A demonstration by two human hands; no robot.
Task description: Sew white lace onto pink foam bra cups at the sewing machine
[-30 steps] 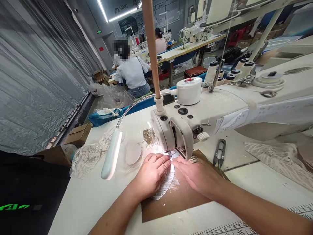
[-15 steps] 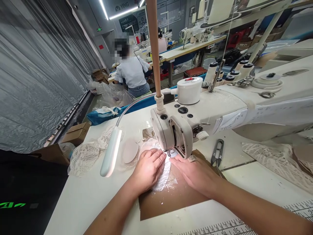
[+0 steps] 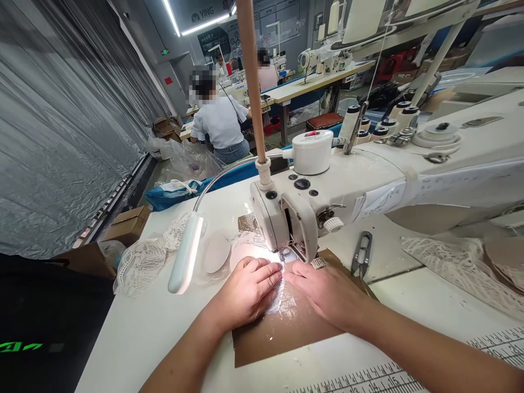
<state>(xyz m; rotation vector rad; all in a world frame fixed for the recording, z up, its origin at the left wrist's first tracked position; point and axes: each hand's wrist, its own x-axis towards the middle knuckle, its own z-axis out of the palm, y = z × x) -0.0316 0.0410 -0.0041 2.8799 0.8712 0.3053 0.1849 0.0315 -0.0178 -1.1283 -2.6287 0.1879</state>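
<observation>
A small white lace piece [image 3: 275, 303] lies under the presser foot [image 3: 282, 255] of a sewing machine [image 3: 272, 218]. My left hand [image 3: 251, 289] presses on the lace from the left, its fingers together and slightly bent, covering most of it. From the right, my right hand [image 3: 323, 292] has its thumb and forefinger closed at the lace's edge, close by the foot. The fingertips of both hands nearly meet in front of the needle area. Beneath them is a brown sheet [image 3: 266, 349] stuck over the machine bed. How the lace runs under my left palm is hidden.
Lace pieces [image 3: 141, 265] and an oval pale pad [image 3: 216, 254] lie left, beneath a lamp [image 3: 186, 256]. Thread snips [image 3: 362, 254] and more lace [image 3: 450, 267] are on the right. A printed ruler [image 3: 393, 379] runs along the front edge. Another person [image 3: 221, 120] sits farther back.
Both hands remain at the lace. My left fingers lie slightly lower, and less lace shows below them. The view has shifted a little.
</observation>
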